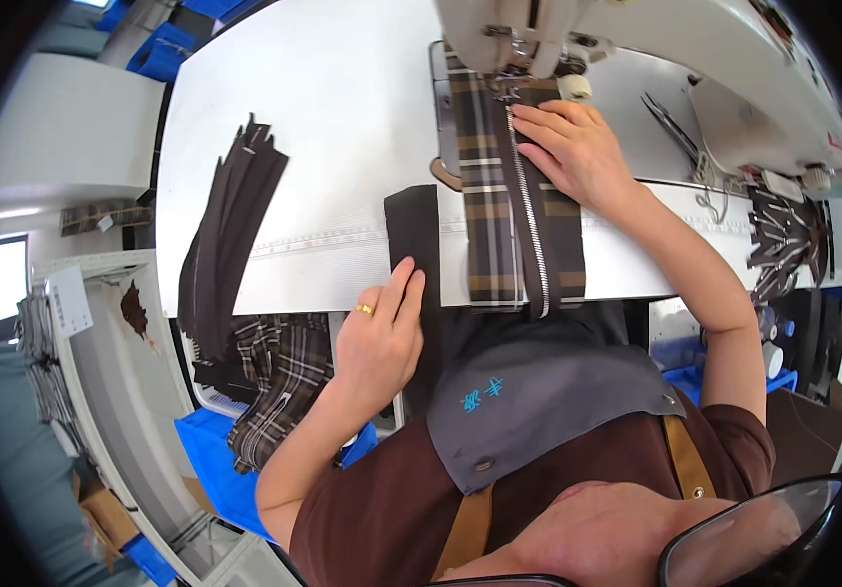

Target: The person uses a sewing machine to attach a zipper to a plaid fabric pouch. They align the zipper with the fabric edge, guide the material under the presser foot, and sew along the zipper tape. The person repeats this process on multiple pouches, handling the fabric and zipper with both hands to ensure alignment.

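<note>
Grey apron bib (548, 411) is hanging closest to the lens. Plaid fabric strip (487, 186) with a silver zipper (529, 210) is lying on the white sewing table (323, 117), running under the sewing machine (529, 34). Blue bin (211, 455) is holding plaid fabric pieces (279, 377). Dark zippers (230, 225) are lying piled at left; scissors (670, 122) at right. Right hand (577, 147) is pressing flat, fingers extended, on the zipper. Left hand (382, 338) is resting open on dark fabric (413, 230) at the table edge.

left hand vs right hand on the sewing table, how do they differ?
The left hand lies at the table's near edge on the dark fabric strip; the right hand is farther in, by the sewing machine's foot, on the plaid piece beside the zipper. The left wears a gold ring; the right shows none. Both lie flat, fingers extended, pressing cloth.
</note>
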`<state>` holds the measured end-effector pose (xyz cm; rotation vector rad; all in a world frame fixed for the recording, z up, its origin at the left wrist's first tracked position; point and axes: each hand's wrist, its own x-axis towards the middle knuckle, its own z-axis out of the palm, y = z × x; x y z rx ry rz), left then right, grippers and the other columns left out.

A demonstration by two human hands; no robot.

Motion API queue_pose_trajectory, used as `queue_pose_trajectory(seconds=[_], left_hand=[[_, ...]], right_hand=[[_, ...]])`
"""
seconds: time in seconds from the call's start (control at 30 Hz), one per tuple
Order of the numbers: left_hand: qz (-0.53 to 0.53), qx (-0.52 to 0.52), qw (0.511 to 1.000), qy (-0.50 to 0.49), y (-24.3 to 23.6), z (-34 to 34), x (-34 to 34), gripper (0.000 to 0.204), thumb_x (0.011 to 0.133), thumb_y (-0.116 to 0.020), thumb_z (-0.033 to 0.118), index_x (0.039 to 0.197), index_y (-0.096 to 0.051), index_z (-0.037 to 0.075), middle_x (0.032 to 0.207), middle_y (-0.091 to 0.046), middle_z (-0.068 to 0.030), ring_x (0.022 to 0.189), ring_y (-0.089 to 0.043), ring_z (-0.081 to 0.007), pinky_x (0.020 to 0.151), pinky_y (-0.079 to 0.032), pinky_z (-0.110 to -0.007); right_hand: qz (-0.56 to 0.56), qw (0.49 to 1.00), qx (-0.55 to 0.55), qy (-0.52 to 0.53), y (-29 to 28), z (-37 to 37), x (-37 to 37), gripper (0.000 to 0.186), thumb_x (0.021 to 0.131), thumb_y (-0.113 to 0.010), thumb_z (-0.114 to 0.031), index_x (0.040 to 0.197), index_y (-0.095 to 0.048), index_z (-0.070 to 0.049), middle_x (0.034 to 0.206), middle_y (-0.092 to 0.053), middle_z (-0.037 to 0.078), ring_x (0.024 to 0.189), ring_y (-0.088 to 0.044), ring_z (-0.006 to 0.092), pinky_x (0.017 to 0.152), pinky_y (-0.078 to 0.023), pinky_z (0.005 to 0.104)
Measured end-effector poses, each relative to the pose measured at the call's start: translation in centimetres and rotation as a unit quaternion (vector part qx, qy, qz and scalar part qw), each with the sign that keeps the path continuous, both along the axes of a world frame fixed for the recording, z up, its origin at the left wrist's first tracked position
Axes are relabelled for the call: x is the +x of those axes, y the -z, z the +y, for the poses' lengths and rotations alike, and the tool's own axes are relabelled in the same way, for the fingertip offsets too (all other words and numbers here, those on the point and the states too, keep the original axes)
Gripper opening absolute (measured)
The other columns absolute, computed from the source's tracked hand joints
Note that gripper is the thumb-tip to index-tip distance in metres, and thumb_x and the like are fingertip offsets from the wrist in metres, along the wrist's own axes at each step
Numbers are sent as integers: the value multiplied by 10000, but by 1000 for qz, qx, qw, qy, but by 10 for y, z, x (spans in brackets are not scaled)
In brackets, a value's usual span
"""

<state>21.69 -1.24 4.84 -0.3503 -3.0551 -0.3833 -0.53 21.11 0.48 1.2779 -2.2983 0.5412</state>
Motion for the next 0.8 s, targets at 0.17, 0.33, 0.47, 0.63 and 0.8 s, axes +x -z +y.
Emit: queue_pose_trajectory(seconds=[0.17,0.33,0.47,0.63,0.8], left_hand=[[-30,-144,982,119,5,-22,-13,683,663,-624,-4,1306,-423,112,1473,-248,-162,1338,-269,-365,969,-342,-567],[-7,52,994,93,14,-28,-59,535,686,-622,36,1203,-499,101,1397,-380,-127,1259,-394,-346,1007,-282,-566],[169,56,980,92,24,-15,-92,394,683,-586,5,1074,-620,39,1133,-580,-101,1010,-578,-295,888,-440,-428],[338,87,921,176,7,11,-160,395,649,-586,6,1040,-644,12,1091,-591,-110,933,-580,-261,820,-483,-330],[198,55,957,205,29,10,-176,427,695,-605,79,1121,-629,61,1181,-586,-88,1048,-561,-251,906,-442,-388]], right_hand=[[-4,1000,-5,6,1,2,-1,241,798,-651,-219,983,-660,-66,1094,-638,1,994,-558,207,872,-442,350],[-24,1000,-9,13,2,0,1,238,795,-649,-218,981,-658,-69,1097,-632,-2,990,-559,205,851,-459,346],[-34,999,-5,13,3,2,0,255,790,-649,-223,1000,-647,-77,1107,-624,-6,990,-556,204,842,-464,345],[-40,999,-3,13,0,3,1,267,787,-651,-227,1013,-641,-85,1106,-623,-9,994,-551,203,840,-458,343],[-44,999,3,20,-1,2,3,271,782,-656,-228,1011,-645,-83,1097,-627,-4,996,-551,204,840,-450,336]])
